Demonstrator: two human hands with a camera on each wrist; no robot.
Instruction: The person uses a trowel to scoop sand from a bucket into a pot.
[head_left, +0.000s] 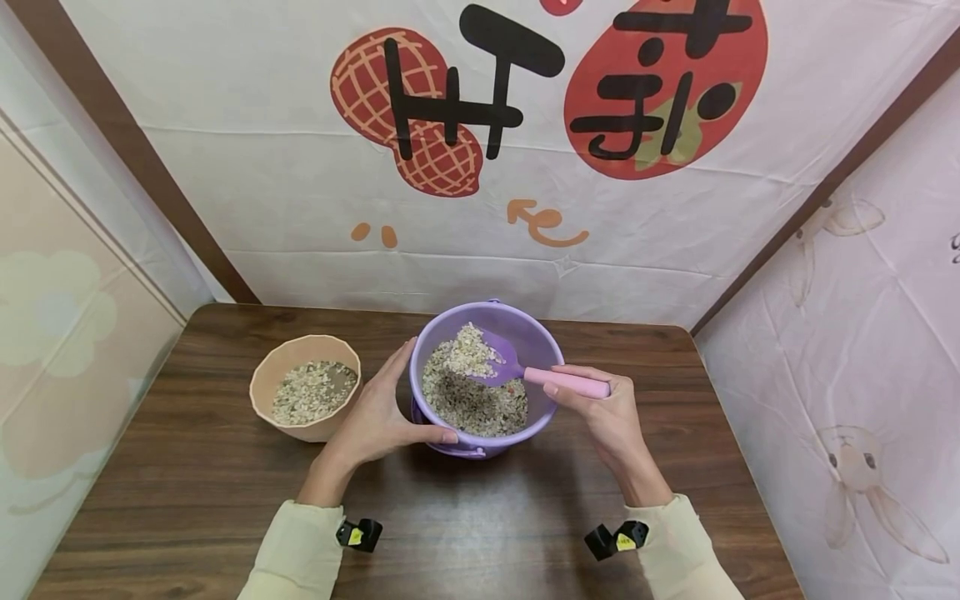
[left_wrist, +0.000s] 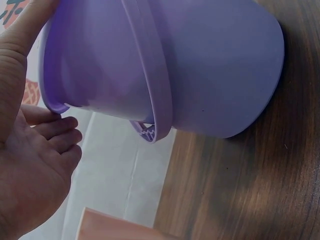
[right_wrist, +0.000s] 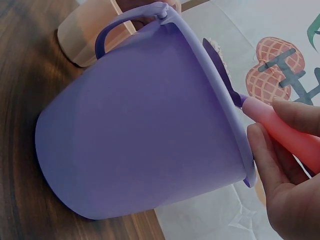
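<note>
A purple bucket point(head_left: 551, 333) stands on the table, partly filled with pale flaky grain. My left hand point(head_left: 378, 417) holds its rim from the left side, thumb along the near edge and fingers against the far left; the left wrist view shows the fingertips right at the rim. In my right hand point(head_left: 607, 408) is a small toy shovel point(head_left: 566, 382), gripped by its pink handle between thumb and fingers. Its purple blade point(right_wrist: 218, 62) is above the bucket's opening, heaped with grain point(head_left: 471, 352). The bucket's handle point(left_wrist: 155, 75) hangs down its near side.
Left of the bucket, close to my left hand, stands a peach bowl point(head_left: 262, 379) with more of the grain. Both containers are on a dark wood table point(head_left: 480, 517). A printed white cloth point(head_left: 285, 192) hangs behind, with more cloth at both sides.
</note>
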